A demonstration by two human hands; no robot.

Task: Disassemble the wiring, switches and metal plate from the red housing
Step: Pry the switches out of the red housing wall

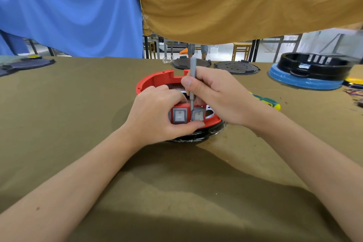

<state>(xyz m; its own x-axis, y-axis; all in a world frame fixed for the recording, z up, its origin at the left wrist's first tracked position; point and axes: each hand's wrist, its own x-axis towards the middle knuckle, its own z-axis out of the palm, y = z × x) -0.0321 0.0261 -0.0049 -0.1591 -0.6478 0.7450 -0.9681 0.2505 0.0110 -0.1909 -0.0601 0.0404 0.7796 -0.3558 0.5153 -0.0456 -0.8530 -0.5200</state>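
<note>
From the head view, the red housing (157, 80) sits near the middle of the table (68, 123), resting on a black base wrapped in film. The left hand (157, 116) grips its near wall, thumb curled under the two grey switches (179, 117), steadying it. The right hand (214, 94) is clenched around a slim grey screwdriver (193, 76), held upright with its tip down in the seam between the switches. The likely trouble: if the tip slips off the retaining clip under pressure, it could jab the left thumb just below, or gouge the plastic (the right-hand switch already sits tilted, so it may pop out suddenly). A shiny metal plate (209, 111) shows inside, partly hidden by the hands; wiring cannot be made out. Room is good: the near table is bare cloth, a yellow-green screwdriver (269, 102) lies just right, and black lids and a blue-rimmed part stand well apart along the far edge.
</note>
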